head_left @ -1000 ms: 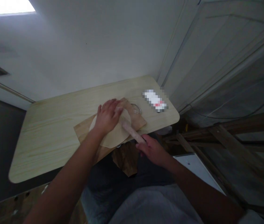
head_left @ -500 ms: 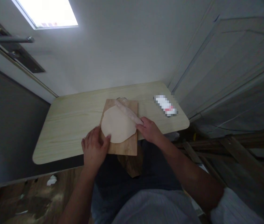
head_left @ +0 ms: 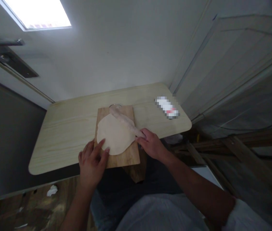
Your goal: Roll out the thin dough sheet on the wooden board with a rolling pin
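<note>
A flat, roughly round sheet of pale dough (head_left: 114, 136) lies on a wooden cutting board (head_left: 128, 157). Across the dough's upper right side rests a floury rolling pin (head_left: 123, 120), tilted from the board's far end down toward me. My right hand (head_left: 151, 143) is closed around the pin's near end, just off the board's right edge. My left hand (head_left: 92, 160) sits at the board's lower left corner with its fingers spread, the index finger and thumb touching the dough's near left edge.
The board stands on a light wood-grain table (head_left: 63, 128) against a white door. A blurred-out white and pink item (head_left: 167, 107) lies at the table's right. Crumpled white paper (head_left: 52, 190) is on the floor at left, and wooden beams (head_left: 244, 150) are at right.
The board with the dough has turned slightly and shifted toward me and left. My left index finger has come onto the dough's edge. My right hand still grips the pin.
</note>
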`<state>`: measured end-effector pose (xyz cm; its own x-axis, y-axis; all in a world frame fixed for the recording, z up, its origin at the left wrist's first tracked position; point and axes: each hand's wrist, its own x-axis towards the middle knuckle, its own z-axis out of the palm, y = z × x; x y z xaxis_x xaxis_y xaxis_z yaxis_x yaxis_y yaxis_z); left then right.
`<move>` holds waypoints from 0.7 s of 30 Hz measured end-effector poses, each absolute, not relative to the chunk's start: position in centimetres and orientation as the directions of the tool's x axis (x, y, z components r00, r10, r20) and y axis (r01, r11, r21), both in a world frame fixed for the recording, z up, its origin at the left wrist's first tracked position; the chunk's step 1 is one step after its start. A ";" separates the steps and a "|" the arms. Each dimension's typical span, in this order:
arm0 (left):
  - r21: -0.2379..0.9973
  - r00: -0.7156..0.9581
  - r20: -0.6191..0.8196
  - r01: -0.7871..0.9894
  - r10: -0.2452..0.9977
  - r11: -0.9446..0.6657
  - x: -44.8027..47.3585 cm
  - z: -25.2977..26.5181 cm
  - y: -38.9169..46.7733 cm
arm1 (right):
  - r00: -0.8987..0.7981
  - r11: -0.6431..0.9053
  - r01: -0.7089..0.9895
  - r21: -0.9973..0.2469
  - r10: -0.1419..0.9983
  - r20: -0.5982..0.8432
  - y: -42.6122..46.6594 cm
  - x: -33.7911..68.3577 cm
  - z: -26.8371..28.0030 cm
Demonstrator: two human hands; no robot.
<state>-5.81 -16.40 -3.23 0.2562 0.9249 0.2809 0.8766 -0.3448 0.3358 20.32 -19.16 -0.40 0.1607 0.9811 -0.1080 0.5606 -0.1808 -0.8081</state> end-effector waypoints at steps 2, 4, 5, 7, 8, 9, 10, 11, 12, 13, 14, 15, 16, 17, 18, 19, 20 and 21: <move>0.321 0.251 0.291 0.883 0.923 -0.342 -5.8 -3.0 -16.4 | 0.137 -0.182 0.557 -0.810 0.983 -0.126 -19.7 21.1 -0.3; 0.324 0.249 0.317 0.878 0.915 -0.351 -5.6 -2.7 -16.1 | 0.114 -0.152 0.587 -0.796 0.988 -0.105 -20.1 22.1 -0.4; 0.334 0.249 0.337 0.870 0.908 -0.363 -5.4 -2.5 -15.8 | 0.098 -0.131 0.608 -0.783 0.991 -0.089 -20.3 22.7 -0.5; 0.367 0.250 0.384 0.842 0.889 -0.395 -4.6 -1.9 -14.6 | 0.059 -0.096 0.654 -0.751 0.995 -0.076 -20.3 23.9 -0.5; 0.387 0.247 0.410 0.825 0.878 -0.413 -4.0 -1.6 -13.7 | 0.033 -0.080 0.676 -0.733 0.996 -0.078 -20.1 24.5 -0.5; 0.406 0.249 0.436 0.803 0.865 -0.435 -3.2 -1.2 -12.7 | 0.012 -0.063 0.699 -0.712 0.997 -0.076 -19.9 25.1 -0.4; 0.427 0.252 0.457 0.779 0.853 -0.459 -2.3 -0.8 -11.4 | -0.010 -0.046 0.732 -0.680 0.997 -0.078 -19.6 25.7 -0.3; 0.444 0.249 0.475 0.760 0.844 -0.475 -1.2 -0.4 -10.1 | -0.017 -0.031 0.773 -0.634 0.997 -0.070 -19.2 26.2 -0.2; 0.447 0.264 0.479 0.748 0.837 -0.492 -0.1 -0.2 -8.8 | -0.007 -0.026 0.816 -0.578 0.999 -0.054 -18.7 26.5 0.0; 0.434 0.298 0.477 0.739 0.827 -0.516 1.1 -0.1 -7.5 | 0.003 -0.025 0.855 -0.517 0.999 -0.044 -18.3 26.8 0.1; 0.409 0.339 0.459 0.740 0.821 -0.534 2.3 -0.2 -6.3 | 0.017 -0.031 0.888 -0.459 0.999 -0.034 -17.9 26.9 0.2; 0.375 0.380 0.423 0.753 0.823 -0.541 3.3 -0.3 -5.3 | 0.041 -0.046 0.913 -0.405 0.999 -0.020 -17.7 27.0 0.1; 0.339 0.425 0.367 0.767 0.827 -0.544 4.1 -0.6 -4.5 | 0.072 -0.068 0.931 -0.359 0.997 -0.001 -17.5 26.9 0.0; 0.315 0.439 0.323 0.785 0.838 -0.533 4.8 -1.0 -4.0 | 0.113 -0.097 0.941 -0.323 0.993 0.030 -17.4 26.7 -0.1; 0.296 0.441 0.290 0.803 0.849 -0.518 5.2 -1.4 -3.8 | 0.160 -0.131 0.946 -0.297 0.984 0.075 -17.4 26.4 -0.4; 0.280 0.435 0.271 0.818 0.858 -0.503 5.5 -1.8 -3.7 | 0.195 -0.154 0.946 -0.284 0.973 0.122 -17.5 26.1 -0.8; 0.268 0.424 0.268 0.829 0.865 -0.490 5.6 -2.0 -3.7 | 0.213 -0.162 0.947 -0.279 0.963 0.164 -17.7 25.7 -1.2; 0.258 0.416 0.273 0.837 0.867 -0.483 5.6 -2.2 -3.9 | 0.215 -0.156 0.948 -0.278 0.956 0.197 -17.9 25.3 -1.5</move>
<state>5.56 -3.86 -2.21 0.4161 0.8674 0.2728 0.8371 -0.4826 0.2576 25.33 -17.87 -1.54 0.2153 0.9565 0.1969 0.9477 -0.1561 -0.2783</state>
